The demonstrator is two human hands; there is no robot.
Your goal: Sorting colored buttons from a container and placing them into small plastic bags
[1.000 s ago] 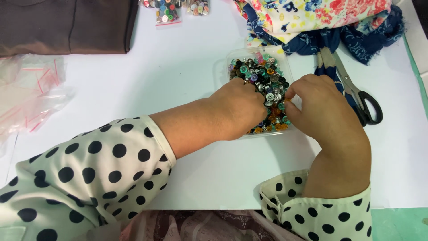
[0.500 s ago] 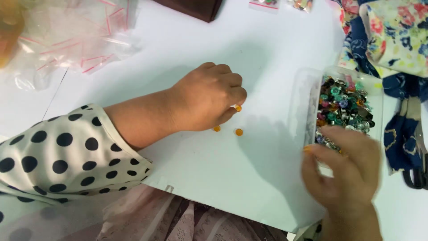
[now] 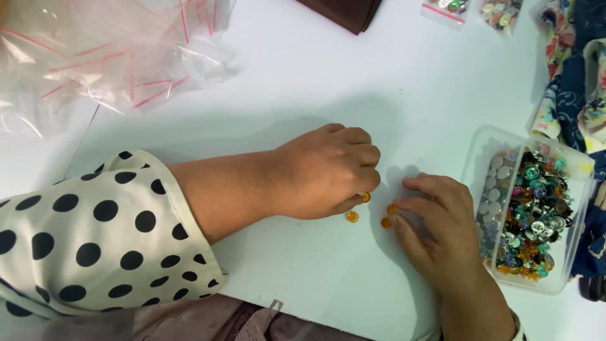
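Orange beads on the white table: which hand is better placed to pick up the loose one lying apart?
Probably right. The right hand has its fingertips beside the loose orange bead. The left hand is curled over another bead at its own fingertips, slightly farther off.

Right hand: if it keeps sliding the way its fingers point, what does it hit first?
The right hand points left across the white table. Its fingertips already sit at two orange beads; just beyond, it would likely meet the left hand, which touches more beads.
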